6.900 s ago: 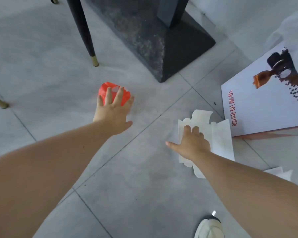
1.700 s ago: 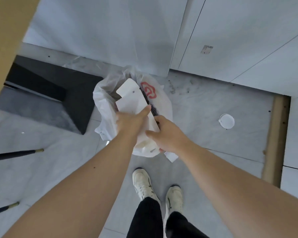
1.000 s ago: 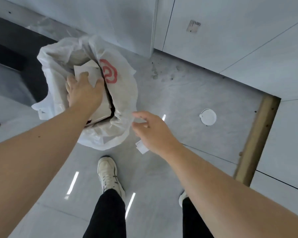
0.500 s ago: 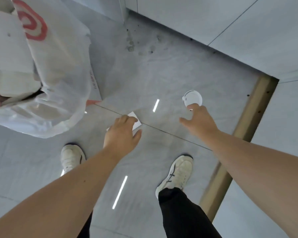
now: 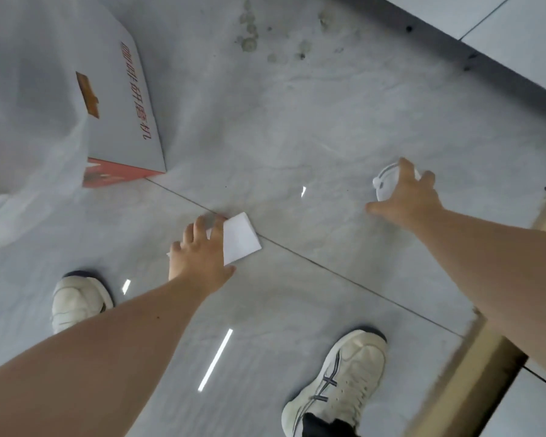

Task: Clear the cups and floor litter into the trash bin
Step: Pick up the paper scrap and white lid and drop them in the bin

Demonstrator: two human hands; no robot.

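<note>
A small white piece of paper (image 5: 242,237) lies on the grey floor tiles. My left hand (image 5: 199,257) reaches down onto its left edge, fingers spread on it, not closed around it. Further right a round white cup lid (image 5: 386,182) lies flat on the floor. My right hand (image 5: 407,200) lies over the lid with its fingers on top and the thumb splayed out to the left, so most of the lid is hidden. The white plastic liner of the trash bin (image 5: 29,127) fills the left edge; the bin opening is out of view.
A white box with red lettering (image 5: 123,115) leans by the liner at upper left. My two white shoes (image 5: 76,301) (image 5: 341,373) stand on the tiles below my arms. A wooden strip (image 5: 486,357) runs along the right, and a pale wall panel (image 5: 517,33) at upper right.
The view has dropped closer to the floor and the bin has slid out to the left. My left hand now touches the paper, and my right hand has come down over the lid.
</note>
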